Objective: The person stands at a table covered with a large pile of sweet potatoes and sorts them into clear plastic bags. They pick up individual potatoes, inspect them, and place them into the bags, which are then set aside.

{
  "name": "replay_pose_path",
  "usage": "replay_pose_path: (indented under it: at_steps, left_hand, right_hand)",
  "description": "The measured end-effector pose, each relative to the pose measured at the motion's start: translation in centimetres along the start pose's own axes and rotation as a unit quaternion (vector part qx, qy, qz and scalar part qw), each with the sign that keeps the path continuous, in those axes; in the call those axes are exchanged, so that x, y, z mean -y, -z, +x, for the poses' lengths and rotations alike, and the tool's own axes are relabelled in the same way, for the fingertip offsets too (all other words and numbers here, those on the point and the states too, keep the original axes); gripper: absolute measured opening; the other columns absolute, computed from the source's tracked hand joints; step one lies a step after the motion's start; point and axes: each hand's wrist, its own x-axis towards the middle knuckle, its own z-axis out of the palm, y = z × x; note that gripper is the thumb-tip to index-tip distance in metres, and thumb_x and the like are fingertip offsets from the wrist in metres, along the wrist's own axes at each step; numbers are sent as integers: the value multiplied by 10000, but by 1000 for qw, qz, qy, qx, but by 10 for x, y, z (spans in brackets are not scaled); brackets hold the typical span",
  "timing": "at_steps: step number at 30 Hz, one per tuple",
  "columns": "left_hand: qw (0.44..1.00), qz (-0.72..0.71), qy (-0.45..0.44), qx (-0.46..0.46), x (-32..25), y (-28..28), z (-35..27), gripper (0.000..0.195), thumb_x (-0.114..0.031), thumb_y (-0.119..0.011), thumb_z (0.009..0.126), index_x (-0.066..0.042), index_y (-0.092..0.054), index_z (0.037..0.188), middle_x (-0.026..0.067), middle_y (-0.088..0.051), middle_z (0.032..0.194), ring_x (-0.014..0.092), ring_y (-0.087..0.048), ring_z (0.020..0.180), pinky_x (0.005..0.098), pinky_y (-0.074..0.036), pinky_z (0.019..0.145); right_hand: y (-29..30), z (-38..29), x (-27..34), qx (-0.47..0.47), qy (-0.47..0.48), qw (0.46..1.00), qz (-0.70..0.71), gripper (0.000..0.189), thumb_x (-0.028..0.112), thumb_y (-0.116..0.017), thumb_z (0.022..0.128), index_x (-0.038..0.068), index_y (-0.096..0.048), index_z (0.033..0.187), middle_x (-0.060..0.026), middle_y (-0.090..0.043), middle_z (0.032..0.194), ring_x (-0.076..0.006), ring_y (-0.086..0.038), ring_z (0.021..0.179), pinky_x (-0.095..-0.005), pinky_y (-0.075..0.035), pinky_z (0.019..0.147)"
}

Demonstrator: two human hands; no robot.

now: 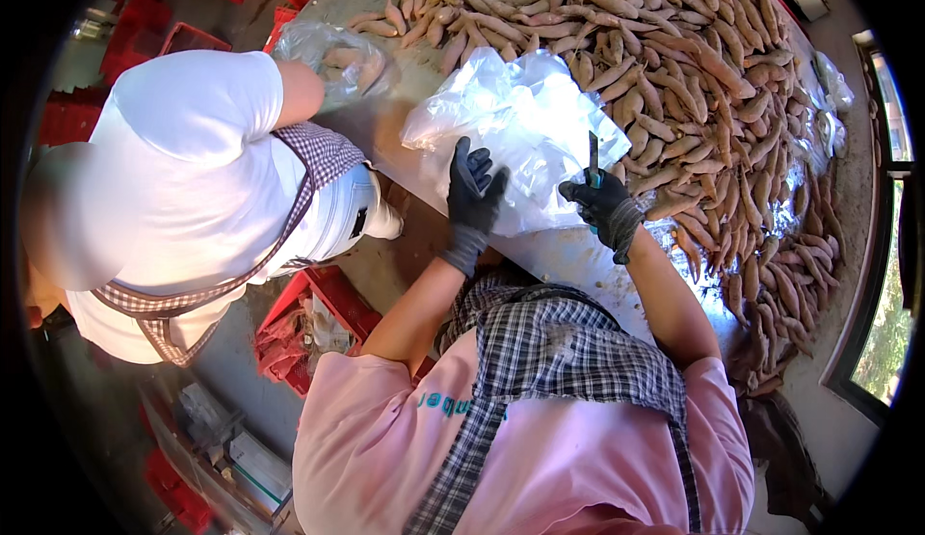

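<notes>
My left hand [473, 188], in a dark knit work glove, is held over the near left part of a clear plastic bag [506, 123]. Its fingers are curled loosely, the thumb stands apart, and nothing shows in the grip. My right hand [607, 206], gloved the same way, grips a small knife [593, 159] with a teal handle. The knife's dark blade points away from me, above the right part of the bag. Crumpled and shining in strong light, the bag lies on the table. What is inside it cannot be made out.
Sweet potatoes [679, 87] lie heaped across the table's far and right sides. Another plastic bag [332, 58] holding sweet potatoes sits at the left. Close on my left stands a person [195, 173] in an apron. A red crate [318, 318] is on the floor; a window [882, 289] is at right.
</notes>
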Motion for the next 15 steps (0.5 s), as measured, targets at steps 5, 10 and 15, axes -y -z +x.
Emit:
replay_pose_path:
  at_steps: [5, 10, 15]
  left_hand:
    - [951, 210, -226, -32, -26, -19, -14, 911, -256, -731, 697, 47, -176, 1353, 212, -295, 1354, 312, -283, 1272, 392, -229, 1050]
    - [871, 413, -262, 43, 17, -48, 51, 1059, -452, -715, 617, 11, -141, 1376, 205, -200, 1412, 378, -130, 1324, 465, -84, 1078]
    - [802, 580, -112, 88, 46, -60, 95, 1076, -518, -692, 610, -18, -135, 1384, 194, -200, 1416, 358, -126, 1331, 474, -63, 1080]
  right_hand:
    - [5, -4, 15, 49, -21, 974, 219, 285, 249, -686, 773, 162, -439, 660, 73, -353, 502, -57, -313, 376, -213, -210, 340]
    - [18, 3, 35, 50, 37, 959, 275, 268, 256, -675, 779, 168, -448, 667, 71, -343, 500, -55, -312, 373, -204, -199, 339]
    - [33, 6, 62, -45, 35, 994, 95, 151, 179, -672, 773, 99, -546, 795, 36, -477, 572, -55, -360, 391, -205, -245, 348]
